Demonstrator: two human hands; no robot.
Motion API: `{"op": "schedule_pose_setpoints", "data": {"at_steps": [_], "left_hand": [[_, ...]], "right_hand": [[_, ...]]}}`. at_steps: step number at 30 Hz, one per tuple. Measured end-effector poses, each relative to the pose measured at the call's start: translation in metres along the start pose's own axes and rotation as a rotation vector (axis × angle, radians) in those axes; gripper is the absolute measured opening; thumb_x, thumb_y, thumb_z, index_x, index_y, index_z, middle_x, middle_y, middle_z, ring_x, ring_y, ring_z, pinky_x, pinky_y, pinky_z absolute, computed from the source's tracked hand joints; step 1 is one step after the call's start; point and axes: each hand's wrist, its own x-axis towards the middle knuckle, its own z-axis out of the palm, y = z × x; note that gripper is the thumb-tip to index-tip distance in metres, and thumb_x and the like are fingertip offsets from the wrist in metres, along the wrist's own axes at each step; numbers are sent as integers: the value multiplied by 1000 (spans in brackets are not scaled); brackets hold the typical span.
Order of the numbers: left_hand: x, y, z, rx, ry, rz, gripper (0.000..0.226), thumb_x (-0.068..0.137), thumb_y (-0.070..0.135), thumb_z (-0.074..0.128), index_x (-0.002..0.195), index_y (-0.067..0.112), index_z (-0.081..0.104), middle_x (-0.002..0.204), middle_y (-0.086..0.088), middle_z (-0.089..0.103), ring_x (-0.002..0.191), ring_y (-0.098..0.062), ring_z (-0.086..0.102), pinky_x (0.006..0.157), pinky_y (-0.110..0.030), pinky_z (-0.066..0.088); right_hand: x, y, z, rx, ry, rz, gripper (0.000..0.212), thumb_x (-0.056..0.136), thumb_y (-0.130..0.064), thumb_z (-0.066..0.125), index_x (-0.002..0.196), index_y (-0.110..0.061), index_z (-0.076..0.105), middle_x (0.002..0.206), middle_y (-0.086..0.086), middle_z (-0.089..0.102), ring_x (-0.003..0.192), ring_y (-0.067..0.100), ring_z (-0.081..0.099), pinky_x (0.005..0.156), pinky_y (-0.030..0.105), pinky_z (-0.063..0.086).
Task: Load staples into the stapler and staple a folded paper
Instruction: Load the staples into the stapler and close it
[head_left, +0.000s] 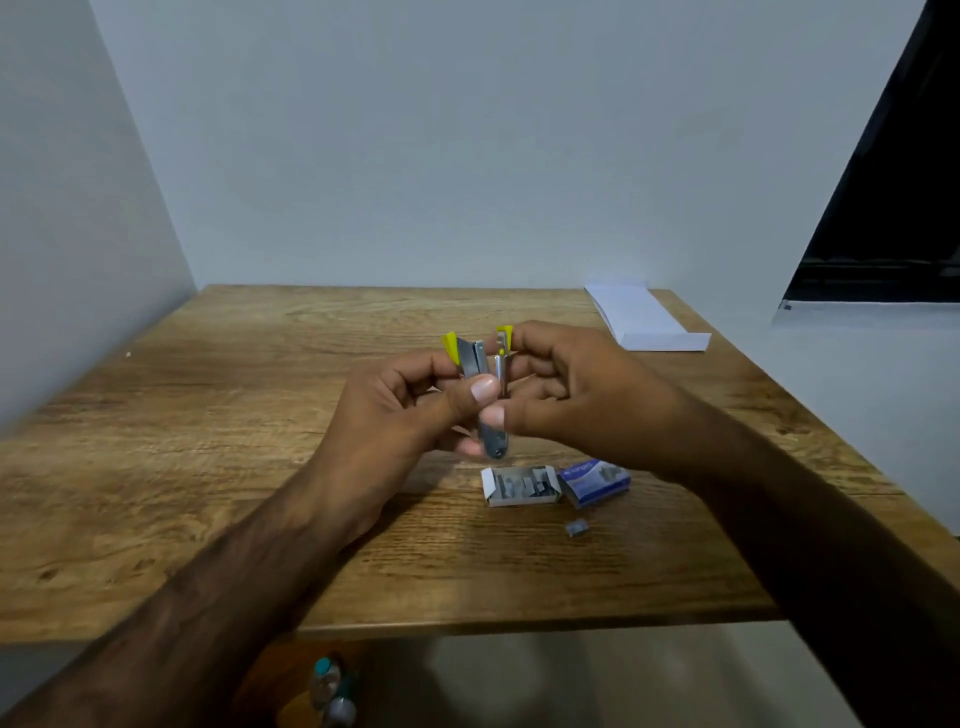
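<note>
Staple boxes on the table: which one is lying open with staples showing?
The white tray on the left, beside the blue sleeve. Its top is open, grey staple strips visible inside; the sleeve shows only its printed outside.

**Clearance around our hands**

Left of our left hand (400, 410): bare table (208, 415), open passage. Just below our right hand (566, 400): open staple tray (521, 486), blue staple box (595, 483) and a loose staple strip (576, 528) obstruct. Beyond the right hand, well apart: folded paper (644, 319). Walls close the table's left and far sides.
</note>
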Motion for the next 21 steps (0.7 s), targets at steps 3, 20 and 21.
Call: {"op": "schedule_pose_setpoints", "data": {"at_steps": [3,20,21], "left_hand": [[7,5,14,-23,14,5,17,83,21,78,95,9,80,91,-19,78,75,-24,75,67,-36,62],[56,1,72,442,-163,-17,21,94,34,68,87,18,80,79,-6,76,74,-28,73,67,-38,61],[60,-1,74,445,-166,-23,20,95,34,67,90,19,80,83,-6,76,78,-29,73,69,-38,61]], "right_hand": [[1,3,3,76,32,-23,45,85,0,76,125,-12,59,106,8,76,92,25,77,74,33,63],[-15,54,-51,-72,338,48,27,79,-34,66,99,-17,61,76,7,63,66,19,61,64,55,58],[-15,60,-57,-68,357,66,26,81,-31,66,99,-13,59,77,12,61,66,21,60,62,53,57]]}}
